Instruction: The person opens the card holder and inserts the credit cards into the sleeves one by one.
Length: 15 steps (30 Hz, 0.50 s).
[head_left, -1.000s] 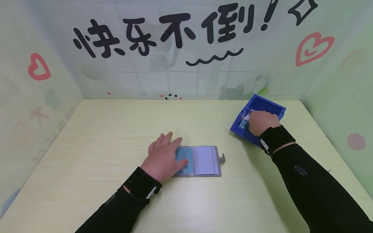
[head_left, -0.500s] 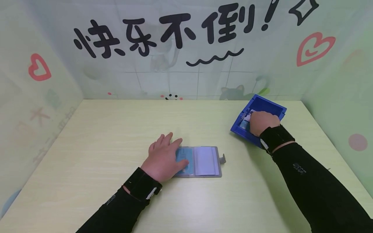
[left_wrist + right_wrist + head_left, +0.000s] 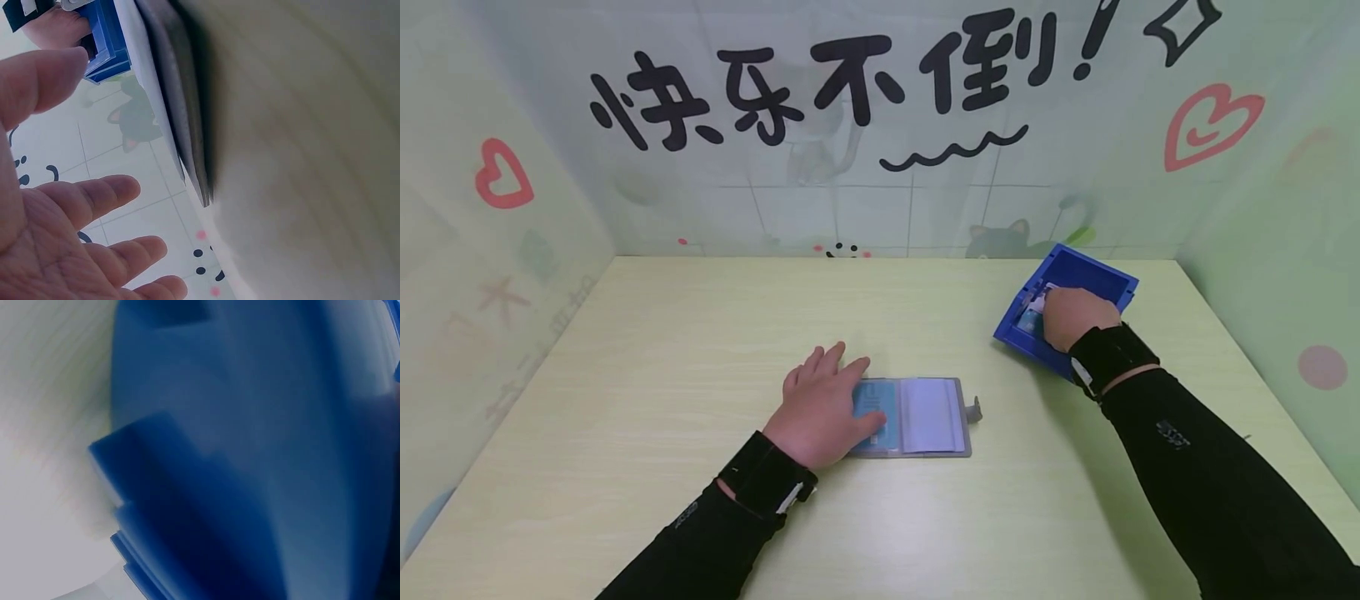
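An opened card holder [image 3: 932,417] lies flat on the table, with a blue card under its left clear sleeve and a pale lilac sheet on its right side. A small grey clasp tab sticks out from its right edge. Over the holder's left end is my left hand [image 3: 820,408], its fingers spread and the thumb over the blue card. In the left wrist view the fingers hold nothing. My right hand [image 3: 1078,318] reaches down into a blue plastic box [image 3: 1082,268] at the back right. Cards [image 3: 1032,321] show beside it. The right fingertips are hidden in the box.
The pale wooden table [image 3: 700,317] ends at a printed backdrop [image 3: 865,208] at the back, with similar printed panels at left and right. The box's raised walls surround my right hand. In the right wrist view the box's blue wall [image 3: 187,381] fills most of the picture, blurred.
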### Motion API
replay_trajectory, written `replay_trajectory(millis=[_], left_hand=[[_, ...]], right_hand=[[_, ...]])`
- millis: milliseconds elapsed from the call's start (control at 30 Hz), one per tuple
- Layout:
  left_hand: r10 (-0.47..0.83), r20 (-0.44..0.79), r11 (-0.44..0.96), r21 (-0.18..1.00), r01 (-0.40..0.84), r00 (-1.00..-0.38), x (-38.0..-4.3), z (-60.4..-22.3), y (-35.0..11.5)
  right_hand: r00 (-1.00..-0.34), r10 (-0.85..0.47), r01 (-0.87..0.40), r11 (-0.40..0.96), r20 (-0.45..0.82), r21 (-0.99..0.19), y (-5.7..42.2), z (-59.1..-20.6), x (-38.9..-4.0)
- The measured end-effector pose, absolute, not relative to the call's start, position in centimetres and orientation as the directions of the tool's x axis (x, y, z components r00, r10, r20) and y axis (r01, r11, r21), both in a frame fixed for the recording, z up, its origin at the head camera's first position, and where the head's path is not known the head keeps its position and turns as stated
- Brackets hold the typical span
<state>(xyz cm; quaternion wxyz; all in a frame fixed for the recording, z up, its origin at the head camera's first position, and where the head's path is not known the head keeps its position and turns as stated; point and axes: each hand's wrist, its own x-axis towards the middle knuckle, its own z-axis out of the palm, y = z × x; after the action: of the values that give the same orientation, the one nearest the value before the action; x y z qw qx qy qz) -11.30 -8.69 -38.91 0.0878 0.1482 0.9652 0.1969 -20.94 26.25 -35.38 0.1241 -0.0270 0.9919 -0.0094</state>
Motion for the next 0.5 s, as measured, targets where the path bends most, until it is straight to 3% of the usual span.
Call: replay_trajectory(millis=[500], left_hand=[[0.323, -0.110, 0.880, 0.401, 0.256, -0.940, -11.25, -39.12, -8.75]], right_hand=[[-0.975, -0.066, -0.055, 0.997, -0.213, -0.056, 26.46, -35.29, -20.65]])
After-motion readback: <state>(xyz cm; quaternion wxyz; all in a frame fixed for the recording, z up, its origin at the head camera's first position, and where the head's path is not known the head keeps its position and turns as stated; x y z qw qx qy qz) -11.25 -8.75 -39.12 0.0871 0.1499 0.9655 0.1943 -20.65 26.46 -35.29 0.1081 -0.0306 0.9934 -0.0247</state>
